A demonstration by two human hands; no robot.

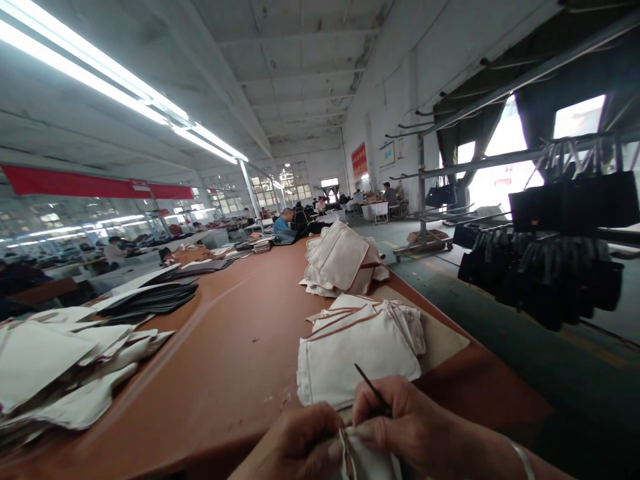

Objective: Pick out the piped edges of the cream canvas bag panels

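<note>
At the bottom of the head view, my left hand (pixel 305 440) pinches the edge of a white fabric piece (pixel 373 460) with a brown strip along it. My right hand (pixel 407 423) grips the same piece from the other side. A thin dark pointed tool (pixel 369 380) also sticks out of my right hand, its tip up and to the left; its kind cannot be made out. Just beyond my hands lies a stack of white fabric pieces with brown edging (pixel 357 353). Behind it rests a second, taller stack (pixel 335 260).
A brown-covered table (pixel 235 347) stretches ahead. White pieces (pixel 45 360) and a dark stack (pixel 150 298) lie along its left side. Right of the table, black bags (pixel 575 203) hang on a metal rack (pixel 423 177). A person in blue (pixel 283 223) is at the far end.
</note>
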